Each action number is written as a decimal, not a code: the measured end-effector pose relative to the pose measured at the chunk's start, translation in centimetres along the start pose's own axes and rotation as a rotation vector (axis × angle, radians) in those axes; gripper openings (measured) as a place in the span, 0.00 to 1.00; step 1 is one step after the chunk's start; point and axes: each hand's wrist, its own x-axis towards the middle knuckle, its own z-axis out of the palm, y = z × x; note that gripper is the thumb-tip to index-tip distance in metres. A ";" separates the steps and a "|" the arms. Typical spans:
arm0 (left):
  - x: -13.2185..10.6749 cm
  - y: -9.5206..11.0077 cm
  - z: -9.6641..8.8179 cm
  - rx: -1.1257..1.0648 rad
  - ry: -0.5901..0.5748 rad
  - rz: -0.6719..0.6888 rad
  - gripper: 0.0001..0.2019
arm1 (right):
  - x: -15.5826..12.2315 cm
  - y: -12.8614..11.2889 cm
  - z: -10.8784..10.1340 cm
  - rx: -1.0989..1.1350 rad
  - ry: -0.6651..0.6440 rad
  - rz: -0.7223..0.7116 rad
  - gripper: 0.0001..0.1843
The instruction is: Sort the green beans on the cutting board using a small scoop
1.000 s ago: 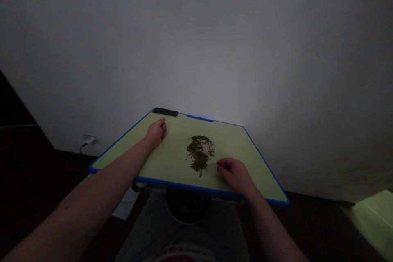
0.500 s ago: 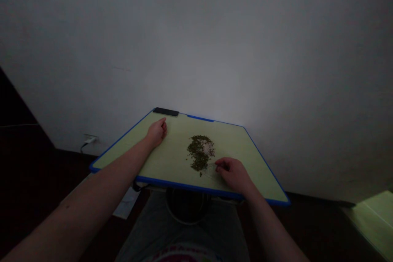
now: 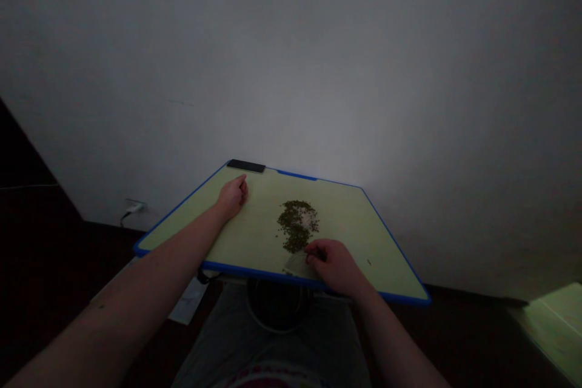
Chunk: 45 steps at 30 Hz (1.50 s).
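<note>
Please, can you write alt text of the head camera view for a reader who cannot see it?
On a blue-edged green board, a right hand holds a clear plastic piece beside a pile of small green seeds. The left hand rests nearer a black phone at the far edge.

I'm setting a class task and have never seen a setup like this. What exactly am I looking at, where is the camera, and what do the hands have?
No machine here: these are a person's own arms, seen through a camera worn on their head, which looks forward and down. The left hand rests on a green board with a blue rim, holding nothing. Near the middle of the board lies a heap of small dark green seeds, with a pale patch at one side of it. The right hand is near the board's front edge and seems to pinch a clear piece, perhaps plastic; the dim light makes it hard to tell. A black phone lies at the far edge.
</note>
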 end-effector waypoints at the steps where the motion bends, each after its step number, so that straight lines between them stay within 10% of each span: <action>1: 0.0 0.0 0.0 0.001 0.000 0.000 0.17 | -0.1 -0.2 0.0 0.006 -0.006 0.001 0.12; 26: 0.0 0.2 0.2 0.002 0.008 0.007 0.17 | -0.6 -1.7 0.7 0.073 -0.025 -0.042 0.12; 37: 0.5 -0.6 -0.7 -0.002 0.015 0.002 0.17 | 0.5 5.4 -3.0 -0.010 0.212 0.133 0.15; 45: 0.0 -0.6 -0.6 0.002 0.006 0.009 0.17 | 2.3 4.9 -1.9 -0.027 0.199 0.117 0.14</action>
